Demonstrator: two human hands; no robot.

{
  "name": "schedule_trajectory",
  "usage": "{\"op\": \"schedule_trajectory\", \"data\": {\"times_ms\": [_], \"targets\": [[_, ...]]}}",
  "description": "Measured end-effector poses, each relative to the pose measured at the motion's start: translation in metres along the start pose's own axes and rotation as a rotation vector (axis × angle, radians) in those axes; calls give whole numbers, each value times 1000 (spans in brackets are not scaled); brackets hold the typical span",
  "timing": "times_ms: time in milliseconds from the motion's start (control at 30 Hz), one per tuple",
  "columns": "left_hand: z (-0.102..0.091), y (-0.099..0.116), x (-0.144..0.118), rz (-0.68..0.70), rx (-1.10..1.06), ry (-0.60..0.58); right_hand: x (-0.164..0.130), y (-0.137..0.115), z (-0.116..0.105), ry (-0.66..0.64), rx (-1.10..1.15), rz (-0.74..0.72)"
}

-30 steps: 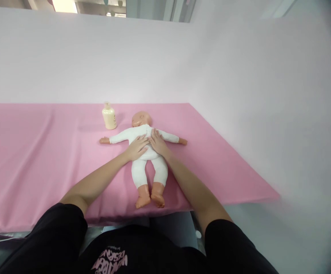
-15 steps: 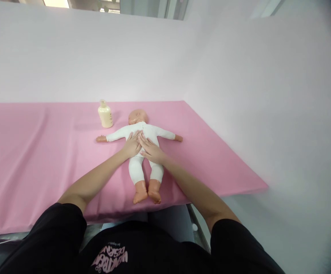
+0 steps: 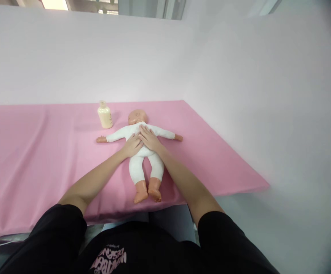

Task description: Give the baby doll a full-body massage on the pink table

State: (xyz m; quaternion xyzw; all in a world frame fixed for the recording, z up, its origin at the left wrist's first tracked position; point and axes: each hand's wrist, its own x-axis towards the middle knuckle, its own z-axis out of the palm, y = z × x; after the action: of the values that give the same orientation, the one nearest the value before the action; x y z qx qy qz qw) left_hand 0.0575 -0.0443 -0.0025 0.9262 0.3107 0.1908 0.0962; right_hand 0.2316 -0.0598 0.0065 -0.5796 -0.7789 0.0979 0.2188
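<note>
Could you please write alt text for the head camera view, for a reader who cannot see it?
Both hands, left hand and right hand, rest flat on the chest of a baby doll lying face-up on a pink sheet. A cream bottle stands beside its head.

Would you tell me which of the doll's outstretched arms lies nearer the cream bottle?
The doll's arm pointing toward picture-left, beside the left hand; its bare fist ends just below the cream bottle, while the other arm points away.

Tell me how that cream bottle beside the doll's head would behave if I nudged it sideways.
The bottle stands upright on the pink sheet, taller than wide with a narrow cap, so a high push would probably tip it. The cloth looks soft and wrinkled, so it may drag rather than slide. Its rounded body would likely roll once down, perhaps toward the doll.
</note>
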Motion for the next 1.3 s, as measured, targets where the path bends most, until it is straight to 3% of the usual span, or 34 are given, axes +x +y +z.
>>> {"op": "schedule_trajectory", "data": {"times_ms": [200,400,667,833,1033,1300], "targets": [[3,-5,-3,-63,-13,-3,5,20,-1,27,18,146],[-12,-18,-11,-199,69,66,-4,41,-4,23,45,204],[-30,-49,-19,-498,242,115,-20,70,-14,36,-156,251],[-32,-59,-21,-565,315,128,-31,81,-22,108,-267,315],[-25,-56,-20,-551,376,108,-19,41,-37,69,-227,459],[-28,-45,-22,-556,377,91,-5,-43,-16,-45,-220,276]]}}
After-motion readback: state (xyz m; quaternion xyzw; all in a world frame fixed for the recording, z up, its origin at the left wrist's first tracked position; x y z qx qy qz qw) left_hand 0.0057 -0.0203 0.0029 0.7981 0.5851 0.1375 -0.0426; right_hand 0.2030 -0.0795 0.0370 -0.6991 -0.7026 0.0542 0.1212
